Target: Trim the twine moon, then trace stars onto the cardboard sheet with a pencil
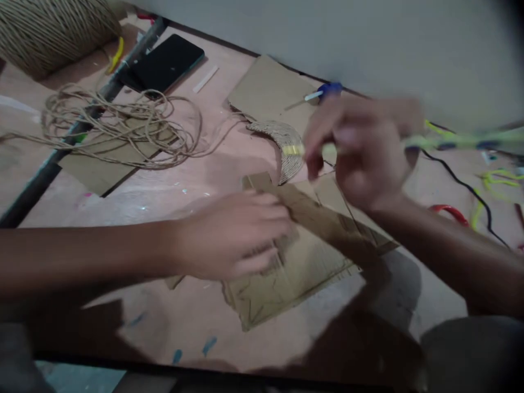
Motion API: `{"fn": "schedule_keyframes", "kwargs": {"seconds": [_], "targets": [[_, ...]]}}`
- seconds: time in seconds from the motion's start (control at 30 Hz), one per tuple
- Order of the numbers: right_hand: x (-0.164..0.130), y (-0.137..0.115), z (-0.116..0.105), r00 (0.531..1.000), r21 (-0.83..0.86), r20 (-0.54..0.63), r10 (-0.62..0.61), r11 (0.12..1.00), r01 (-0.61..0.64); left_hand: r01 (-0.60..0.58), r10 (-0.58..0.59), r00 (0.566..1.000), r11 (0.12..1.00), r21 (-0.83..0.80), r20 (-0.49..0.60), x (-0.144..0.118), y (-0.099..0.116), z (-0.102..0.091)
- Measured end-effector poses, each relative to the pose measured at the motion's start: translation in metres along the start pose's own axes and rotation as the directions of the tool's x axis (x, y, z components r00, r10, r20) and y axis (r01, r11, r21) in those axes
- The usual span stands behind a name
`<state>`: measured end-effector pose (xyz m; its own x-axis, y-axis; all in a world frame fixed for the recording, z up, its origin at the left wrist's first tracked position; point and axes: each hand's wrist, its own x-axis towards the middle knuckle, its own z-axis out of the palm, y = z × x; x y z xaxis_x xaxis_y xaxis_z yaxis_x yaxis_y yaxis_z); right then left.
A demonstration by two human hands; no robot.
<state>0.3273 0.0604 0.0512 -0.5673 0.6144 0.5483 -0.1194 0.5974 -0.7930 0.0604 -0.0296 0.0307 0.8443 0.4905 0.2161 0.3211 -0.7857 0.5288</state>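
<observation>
My left hand (241, 232) is on a piece of corrugated cardboard (303, 273) with a pencilled star outline, its fingers bent round the cardboard's upper left part. My right hand (364, 144) is raised above the cardboard and smeared by motion. Its fingers are closed on a long pale yellow strip (462, 143) with dark marks, which runs off toward the right edge; its exact kind is too blurred to tell. Behind the hands lies a crescent (292, 134) covered in coiled twine, from which a strand leads left to a loose tangle of twine (135, 131).
A large twine spool (57, 33) stands at the back left near a black phone (167, 63). More cardboard (270, 87) lies by the wall. At the right are a black cord (462, 180), yellow strands (499, 177) and a red curved thing (450, 213). A dark bar (53, 169) crosses the left.
</observation>
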Motion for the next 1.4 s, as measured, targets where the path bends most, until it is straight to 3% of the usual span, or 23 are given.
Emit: {"fn": "schedule_keyframes", "kwargs": {"seconds": [0.07,0.13,0.23,0.47,0.67,0.8,0.9,1.07,1.4], "targets": [[-0.029,-0.001,0.002,0.984,0.026,-0.011,0.175,0.984,-0.175,0.075,-0.069,0.994,0.994,0.078,-0.088,-0.016,-0.027,-0.001],[-0.051,0.0,0.007,0.963,0.036,0.013,0.268,0.963,-0.268,0.12,-0.097,0.982,0.983,0.138,-0.162,-0.026,-0.047,0.002],[-0.061,0.007,0.014,0.932,0.061,0.033,0.36,0.93,-0.362,0.116,-0.071,0.97,0.976,0.184,-0.231,-0.032,-0.061,0.006],[-0.054,0.015,0.014,0.908,0.088,0.093,0.407,0.906,-0.415,0.08,-0.039,0.984,0.97,0.23,-0.176,-0.03,-0.055,-0.002],[-0.057,0.011,0.013,0.883,0.084,0.07,0.464,0.879,-0.469,0.096,-0.046,0.979,0.962,0.256,-0.197,-0.031,-0.052,-0.004],[-0.054,0.011,0.013,0.875,0.088,0.128,0.466,0.874,-0.478,0.09,-0.036,0.982,0.952,0.294,-0.184,-0.034,-0.051,-0.004],[-0.053,0.011,0.014,0.884,0.091,0.093,0.458,0.88,-0.466,0.085,-0.041,0.988,0.95,0.3,-0.151,-0.036,-0.051,-0.005],[-0.054,0.011,0.014,0.881,0.113,0.128,0.456,0.876,-0.469,0.087,-0.026,0.98,0.947,0.308,-0.196,-0.036,-0.054,-0.001],[-0.055,0.011,0.017,0.887,0.135,0.081,0.455,0.877,-0.462,0.07,-0.006,0.981,0.942,0.329,-0.194,-0.036,-0.055,-0.001]]}}
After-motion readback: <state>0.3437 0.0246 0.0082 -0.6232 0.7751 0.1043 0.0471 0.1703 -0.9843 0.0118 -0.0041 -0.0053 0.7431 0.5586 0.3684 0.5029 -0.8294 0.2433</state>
